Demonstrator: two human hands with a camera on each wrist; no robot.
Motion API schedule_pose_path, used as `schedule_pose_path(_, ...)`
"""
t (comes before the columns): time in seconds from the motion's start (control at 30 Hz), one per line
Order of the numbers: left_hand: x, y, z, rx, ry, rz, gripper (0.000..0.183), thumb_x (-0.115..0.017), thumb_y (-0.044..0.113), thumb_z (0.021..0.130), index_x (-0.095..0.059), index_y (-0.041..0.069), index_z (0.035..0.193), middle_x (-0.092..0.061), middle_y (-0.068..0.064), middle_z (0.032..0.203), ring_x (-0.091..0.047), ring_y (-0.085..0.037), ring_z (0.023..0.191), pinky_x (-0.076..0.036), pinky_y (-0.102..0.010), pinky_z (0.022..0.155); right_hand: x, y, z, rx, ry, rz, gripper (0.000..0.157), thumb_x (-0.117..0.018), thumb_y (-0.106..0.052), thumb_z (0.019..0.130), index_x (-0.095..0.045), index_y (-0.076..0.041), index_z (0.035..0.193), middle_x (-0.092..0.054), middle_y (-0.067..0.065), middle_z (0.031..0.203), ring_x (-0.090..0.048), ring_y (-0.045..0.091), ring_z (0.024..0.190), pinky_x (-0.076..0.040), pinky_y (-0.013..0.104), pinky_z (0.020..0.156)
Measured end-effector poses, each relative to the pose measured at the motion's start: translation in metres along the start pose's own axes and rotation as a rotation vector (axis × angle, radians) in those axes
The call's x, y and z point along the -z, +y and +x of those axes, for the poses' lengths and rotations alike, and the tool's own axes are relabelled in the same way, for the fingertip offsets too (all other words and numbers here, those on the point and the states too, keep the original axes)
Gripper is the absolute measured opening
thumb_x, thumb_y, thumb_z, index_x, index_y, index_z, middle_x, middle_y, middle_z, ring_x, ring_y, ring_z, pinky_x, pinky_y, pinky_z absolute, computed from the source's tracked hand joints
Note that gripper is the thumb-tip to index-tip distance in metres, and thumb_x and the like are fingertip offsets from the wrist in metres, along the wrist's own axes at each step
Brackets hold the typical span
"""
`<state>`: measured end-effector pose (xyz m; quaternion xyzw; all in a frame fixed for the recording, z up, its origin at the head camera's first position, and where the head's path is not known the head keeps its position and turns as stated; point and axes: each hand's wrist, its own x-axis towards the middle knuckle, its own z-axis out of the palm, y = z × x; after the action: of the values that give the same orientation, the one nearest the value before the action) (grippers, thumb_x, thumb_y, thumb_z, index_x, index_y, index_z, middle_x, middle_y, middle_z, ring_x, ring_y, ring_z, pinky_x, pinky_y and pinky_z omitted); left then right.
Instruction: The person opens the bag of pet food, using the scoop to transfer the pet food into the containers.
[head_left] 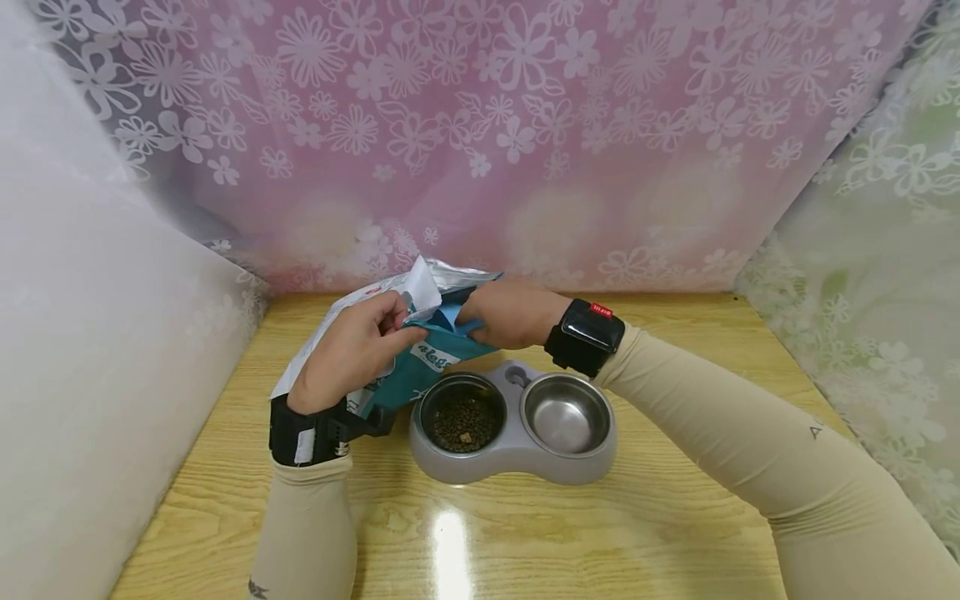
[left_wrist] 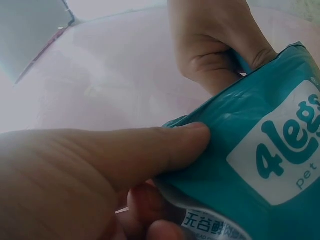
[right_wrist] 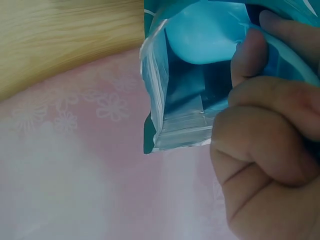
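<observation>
A teal pet food bag (head_left: 411,368) with a silvery lining leans with its mouth open. My left hand (head_left: 348,350) pinches the bag's rim, thumb (left_wrist: 172,145) on the teal front and fingers curled beneath. Reaching into the mouth, my right hand (head_left: 517,315) grips the handle of a light blue scoop (right_wrist: 207,35). In the right wrist view the scoop's rounded bowl lies inside the bag, above the zip strip (right_wrist: 185,132). The bag's lower inside is in shadow.
A grey double feeder (head_left: 510,462) stands before the bag on the wooden table (head_left: 660,500). Its left steel bowl contains brown kibble (head_left: 462,423); its right steel bowl (head_left: 566,417) shows bare metal. A flowered pink curtain (head_left: 480,150) hangs behind.
</observation>
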<state>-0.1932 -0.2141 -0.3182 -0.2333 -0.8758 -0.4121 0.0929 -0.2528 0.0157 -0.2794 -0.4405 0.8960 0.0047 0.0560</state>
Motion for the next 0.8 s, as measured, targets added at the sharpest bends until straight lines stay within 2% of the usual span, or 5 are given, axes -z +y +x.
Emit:
schedule_pose_path(0.13, 0.000, 0.000, 0.000, -0.001, 0.001, 0.005, 0.027, -0.067, 0.028, 0.092, -0.045, 0.014, 0.084, -0.037, -0.008, 0.061, -0.040, -0.021, 0.045, -0.033, -0.031, 0.047, -0.001, 0.002, 0.001, -0.015, -0.021, 0.014, 0.024, -0.063, -0.021, 0.093, -0.070, -0.018, 0.116, -0.065, -0.005, 0.099, -0.058, 0.013, 0.082, -0.045, 0.026, 0.071)
schedule_pose_path(0.3, 0.000, 0.001, 0.000, 0.003, -0.002, -0.002, 0.027, -0.067, 0.028, 0.092, -0.045, 0.014, 0.084, -0.037, -0.008, 0.061, -0.041, -0.020, 0.045, -0.033, -0.031, 0.047, -0.005, 0.009, 0.001, -0.010, -0.038, 0.093, 0.029, -0.061, -0.021, 0.095, -0.066, -0.012, 0.123, -0.064, 0.000, 0.116, -0.061, 0.015, 0.100, -0.046, 0.029, 0.084)
schedule_pose_path(0.4, 0.000, 0.001, 0.000, 0.007, -0.005, -0.005, 0.027, -0.067, 0.029, 0.092, -0.045, 0.014, 0.084, -0.038, -0.008, 0.062, -0.041, -0.020, 0.045, -0.034, -0.031, 0.047, -0.007, 0.014, 0.000, 0.000, -0.040, 0.134, 0.029, -0.059, -0.020, 0.096, -0.066, -0.011, 0.123, -0.064, 0.002, 0.117, -0.062, 0.014, 0.100, -0.046, 0.028, 0.084)
schedule_pose_path(0.8, -0.001, 0.000, 0.000, -0.001, 0.006, 0.020, 0.028, -0.066, 0.030, 0.092, -0.044, 0.015, 0.084, -0.037, -0.008, 0.064, -0.040, -0.020, 0.046, -0.033, -0.031, 0.049, -0.013, 0.021, -0.003, 0.003, -0.015, 0.185, 0.030, -0.058, -0.021, 0.097, -0.065, -0.011, 0.123, -0.064, 0.001, 0.117, -0.061, 0.013, 0.099, -0.046, 0.027, 0.082)
